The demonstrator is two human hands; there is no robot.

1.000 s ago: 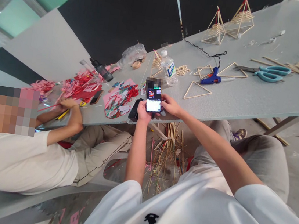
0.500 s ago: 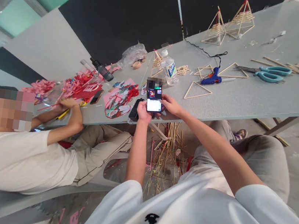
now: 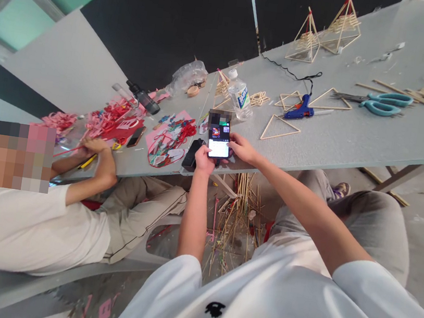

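Together around a flat, glassy, rectangular phone (image 3: pixel 220 135), curled left hand (image 3: pixel 205 161) and curled right hand (image 3: pixel 242 149).

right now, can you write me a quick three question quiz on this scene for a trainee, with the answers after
1. What does the wearer's left hand hold?
2. True or false: the blue glue gun is in the wearer's right hand.
3. What colour are the handles of the scissors? a) red b) blue c) black

Key:
1. A phone, with its screen lit.
2. False: the glue gun lies on the table, apart from both hands.
3. b
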